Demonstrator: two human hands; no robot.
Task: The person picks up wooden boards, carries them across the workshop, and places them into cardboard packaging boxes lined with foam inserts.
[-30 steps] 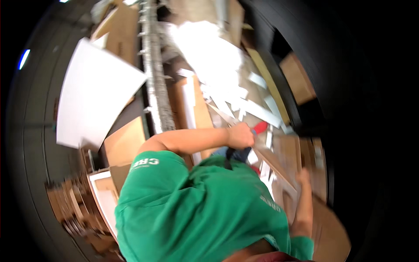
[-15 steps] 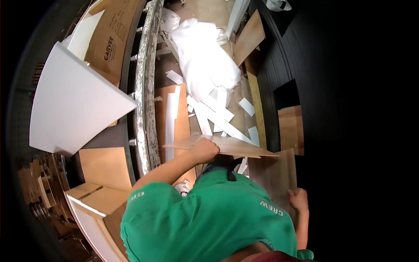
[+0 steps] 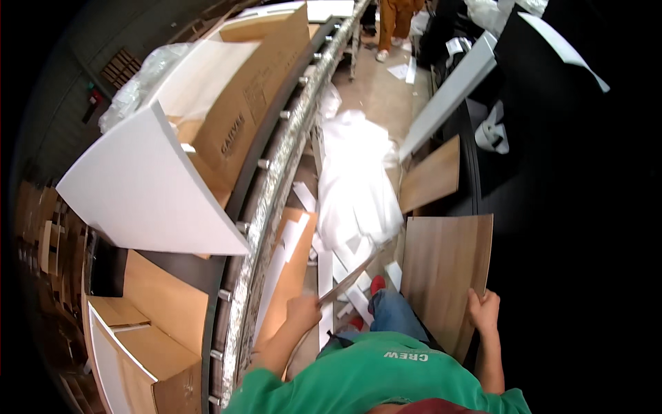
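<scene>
My left hand is closed on the near end of a thin wood-grain board, which appears nearly edge-on and slants away to the upper right. To the right, a wider wood-grain panel stands tilted beside my leg. My right hand grips its right edge, thumb on the near face. Beyond that panel, another wood-toned panel leans against the dark right side. White strips lie scattered on the floor around my feet.
A roller conveyor with a worn metal rail runs along the left. On it are open cardboard boxes and white foam sheet. White plastic sacking lies ahead on the floor. A person in brown trousers stands farther off.
The board in my left hand has swung from lying crosswise to a steep slant. My right hand keeps its hold on the panel, now more fully in view. My view has tilted up.
</scene>
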